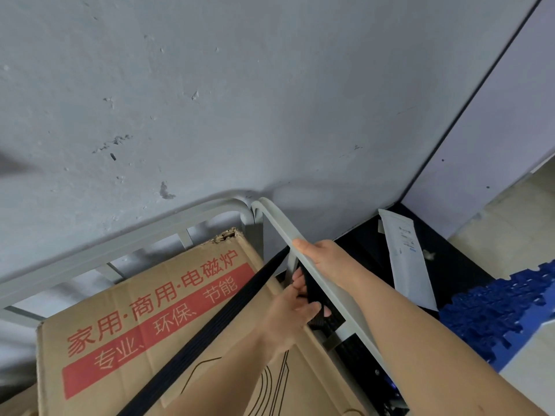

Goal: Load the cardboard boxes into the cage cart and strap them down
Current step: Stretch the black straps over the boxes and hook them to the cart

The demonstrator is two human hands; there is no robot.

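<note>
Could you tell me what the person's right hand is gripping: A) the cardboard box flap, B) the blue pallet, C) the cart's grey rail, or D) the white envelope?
C: the right hand curls over the cart's grey rail, while the left hand holds the black strap.

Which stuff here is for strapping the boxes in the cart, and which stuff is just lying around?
For the job:
cardboard box
black strap, lying across the box
cage cart
left hand, holding the strap's end
right hand, gripping the cart's top rail

Just lying about:
white packet, beside the cart
blue plastic grid on the floor
</note>
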